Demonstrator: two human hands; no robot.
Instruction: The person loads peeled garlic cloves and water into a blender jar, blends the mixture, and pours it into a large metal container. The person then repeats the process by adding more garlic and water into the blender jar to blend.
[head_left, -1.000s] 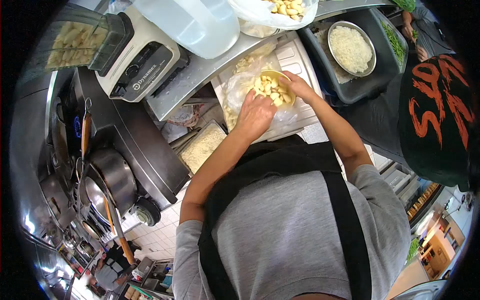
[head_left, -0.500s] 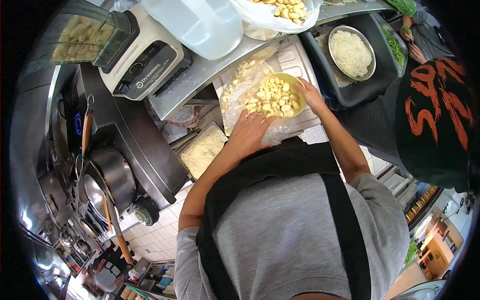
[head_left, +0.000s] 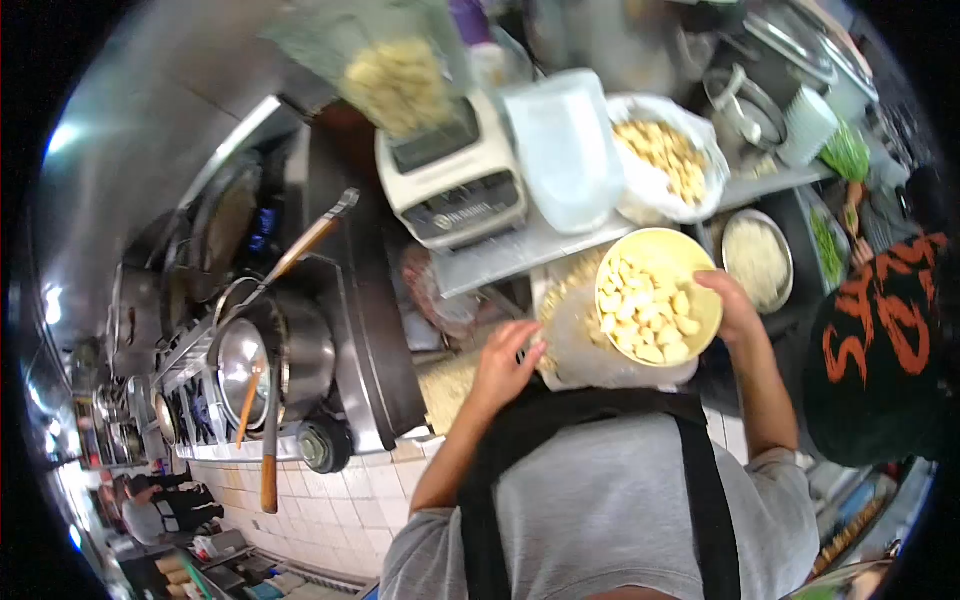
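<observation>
Up comes the yellow bowl, larger in view now and nearer the edge of the metal shelf, while the left hand has pulled clear of it to the left! It sits above the cloudy plastic bag, carried by the right hand, which is closed over the rim at its right side; the fingers beneath are hidden. And the left hand? Half curled, a gap between thumb and finger, nothing visible in it. Handling: the bowl looks light and fairly stiff, its load of pale peeled cloves loose, firm and probably slick. Best hold is the rim, with support underneath. Being round, it has no long axis; its mouth faces up toward the head, cloves heaped to the lower left, bare wall upper right.
</observation>
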